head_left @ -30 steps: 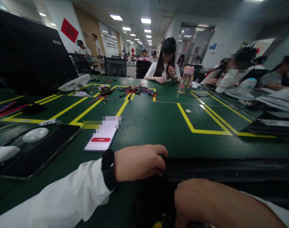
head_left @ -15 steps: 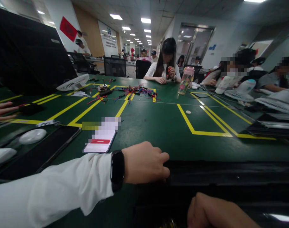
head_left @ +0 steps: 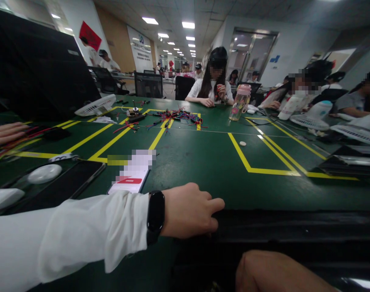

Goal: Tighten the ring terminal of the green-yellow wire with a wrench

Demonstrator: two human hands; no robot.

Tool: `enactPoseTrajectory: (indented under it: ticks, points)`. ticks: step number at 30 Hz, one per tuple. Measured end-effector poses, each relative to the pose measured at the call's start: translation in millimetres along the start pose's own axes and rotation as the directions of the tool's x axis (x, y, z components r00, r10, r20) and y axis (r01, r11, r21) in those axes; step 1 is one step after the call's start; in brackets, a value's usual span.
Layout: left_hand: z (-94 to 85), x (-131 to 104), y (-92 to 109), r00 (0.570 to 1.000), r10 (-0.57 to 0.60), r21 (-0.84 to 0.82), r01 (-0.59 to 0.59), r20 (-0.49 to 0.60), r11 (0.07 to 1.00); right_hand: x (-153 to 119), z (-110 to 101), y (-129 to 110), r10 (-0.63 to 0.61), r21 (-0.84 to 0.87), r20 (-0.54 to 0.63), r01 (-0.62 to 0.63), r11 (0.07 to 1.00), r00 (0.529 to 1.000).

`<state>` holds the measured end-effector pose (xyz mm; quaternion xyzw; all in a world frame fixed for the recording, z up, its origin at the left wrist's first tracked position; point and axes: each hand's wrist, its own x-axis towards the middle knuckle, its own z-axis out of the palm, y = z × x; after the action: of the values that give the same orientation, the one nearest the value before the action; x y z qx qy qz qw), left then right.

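Fingers of a co-worker's hand (head_left: 7, 133) have slid in at the far left over red cords (head_left: 8, 147). The left hand (head_left: 189, 211), fingers curled, has crept rightward along the black case (head_left: 294, 231) at the near edge of the green surface (head_left: 203, 162), gripping its corner. The right hand (head_left: 279, 273) has dropped low, cut off; its grip I cannot tell.

Single head cam, low & close over green table (head_left: 203, 162), facing fwd across room

Green table (head_left: 203, 162) with phone (head_left: 130, 180), wires (head_left: 179, 116)
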<state>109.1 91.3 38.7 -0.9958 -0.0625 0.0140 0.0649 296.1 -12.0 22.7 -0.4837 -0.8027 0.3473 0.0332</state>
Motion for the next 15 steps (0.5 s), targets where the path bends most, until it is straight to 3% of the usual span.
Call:
enactPoseTrajectory:
  ticks: [5,15]
  points:
    - [1.0,-0.2,0.8,1.000,-0.005,0.009,0.005,-0.002,1.000,3.0,0.8,4.7,-0.096,-0.052,0.035,0.098,0.994,0.995]
    - [5.8,-3.0,2.5,1.000,-0.002,0.019,0.002,-0.003,1.000,1.6,-2.1,-2.5,-0.076,-0.204,0.047,0.084,0.975,0.996]
